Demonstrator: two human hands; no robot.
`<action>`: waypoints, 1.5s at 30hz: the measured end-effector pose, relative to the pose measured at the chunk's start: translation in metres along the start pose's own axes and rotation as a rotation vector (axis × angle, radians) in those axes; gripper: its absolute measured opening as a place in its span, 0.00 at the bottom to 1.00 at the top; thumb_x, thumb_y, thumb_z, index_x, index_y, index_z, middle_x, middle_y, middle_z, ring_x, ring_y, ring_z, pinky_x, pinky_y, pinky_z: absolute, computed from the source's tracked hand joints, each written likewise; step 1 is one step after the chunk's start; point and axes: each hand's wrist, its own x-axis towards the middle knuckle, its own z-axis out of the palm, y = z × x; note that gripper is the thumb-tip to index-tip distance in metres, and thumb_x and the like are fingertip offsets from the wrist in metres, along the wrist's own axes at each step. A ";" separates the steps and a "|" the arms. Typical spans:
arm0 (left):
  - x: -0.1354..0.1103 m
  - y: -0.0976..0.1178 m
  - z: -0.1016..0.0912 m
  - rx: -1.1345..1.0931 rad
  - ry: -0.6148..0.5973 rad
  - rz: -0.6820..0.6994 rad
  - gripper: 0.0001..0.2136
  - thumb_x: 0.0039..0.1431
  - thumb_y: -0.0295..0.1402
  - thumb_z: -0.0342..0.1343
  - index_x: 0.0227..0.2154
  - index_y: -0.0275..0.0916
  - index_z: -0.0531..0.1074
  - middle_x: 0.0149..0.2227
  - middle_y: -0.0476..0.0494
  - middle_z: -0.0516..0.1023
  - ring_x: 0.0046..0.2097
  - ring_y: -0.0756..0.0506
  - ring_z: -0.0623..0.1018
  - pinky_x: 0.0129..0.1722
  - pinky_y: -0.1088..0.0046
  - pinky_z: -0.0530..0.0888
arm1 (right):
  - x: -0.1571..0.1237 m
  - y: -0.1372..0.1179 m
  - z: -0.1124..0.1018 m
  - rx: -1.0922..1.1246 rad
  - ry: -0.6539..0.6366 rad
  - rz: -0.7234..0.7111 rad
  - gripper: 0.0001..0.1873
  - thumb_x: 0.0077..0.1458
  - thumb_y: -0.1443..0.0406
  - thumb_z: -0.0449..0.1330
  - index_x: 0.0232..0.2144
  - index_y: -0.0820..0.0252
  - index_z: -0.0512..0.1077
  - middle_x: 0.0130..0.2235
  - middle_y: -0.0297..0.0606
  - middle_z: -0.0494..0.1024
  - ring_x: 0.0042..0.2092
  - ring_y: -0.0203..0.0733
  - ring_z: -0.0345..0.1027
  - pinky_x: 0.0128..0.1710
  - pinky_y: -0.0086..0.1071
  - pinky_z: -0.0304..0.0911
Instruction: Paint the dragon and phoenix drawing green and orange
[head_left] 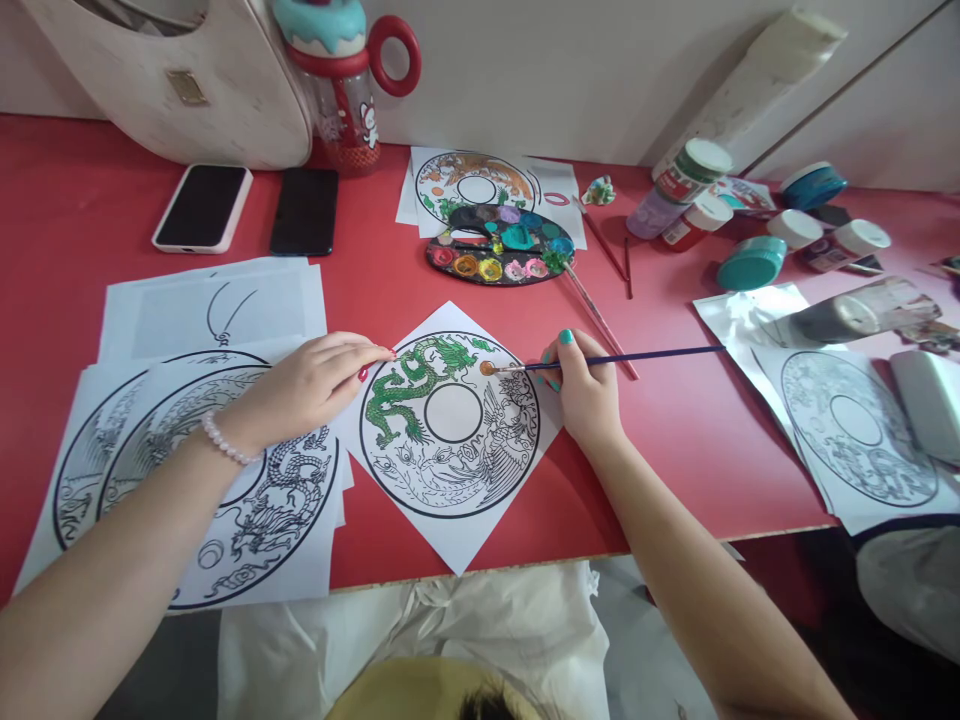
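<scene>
A sheet of paper with a round line drawing [420, 490] lies turned like a diamond in the middle of the table. Its dragon [390, 395] is painted green, while the phoenix below is bare outline. My right hand [589, 390] grips a thin paintbrush [637, 355] with a dark blue handle; its orange tip touches a small orange-painted circle at the upper right of the ring. Fingers stretched out, my left hand [319, 380] rests at the sheet's left corner, above other printed sheets. Behind the drawing sits a paint palette [495, 243] with several colours, a second brush [600, 318] leaning on it.
Printed sheets [75, 440] are stacked at left, below two phones [204, 208]. A white bag [187, 100] and a cup [341, 100] stand at the back. Several paint jars [750, 262] and another drawing [855, 430] are at right. A partly orange-painted drawing [427, 185] lies behind the palette.
</scene>
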 end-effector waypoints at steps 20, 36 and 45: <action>0.000 0.001 0.000 -0.009 -0.023 -0.014 0.16 0.66 0.32 0.39 0.52 0.40 0.65 0.50 0.43 0.72 0.54 0.43 0.69 0.56 0.60 0.67 | 0.001 0.004 -0.002 0.024 0.011 -0.012 0.22 0.57 0.50 0.54 0.20 0.57 0.61 0.17 0.27 0.55 0.21 0.31 0.51 0.23 0.28 0.53; 0.001 0.000 0.000 -0.003 -0.009 0.010 0.16 0.65 0.31 0.40 0.53 0.39 0.65 0.50 0.43 0.72 0.53 0.43 0.69 0.56 0.61 0.67 | 0.001 0.001 0.000 0.053 0.019 -0.021 0.22 0.59 0.51 0.53 0.19 0.57 0.59 0.16 0.27 0.54 0.20 0.31 0.52 0.23 0.29 0.54; 0.001 0.000 0.000 -0.006 -0.008 0.005 0.16 0.66 0.31 0.40 0.52 0.38 0.65 0.49 0.42 0.72 0.53 0.44 0.69 0.56 0.62 0.67 | 0.001 0.001 0.000 0.083 0.019 -0.030 0.22 0.59 0.52 0.53 0.19 0.57 0.60 0.16 0.26 0.53 0.20 0.31 0.51 0.24 0.29 0.55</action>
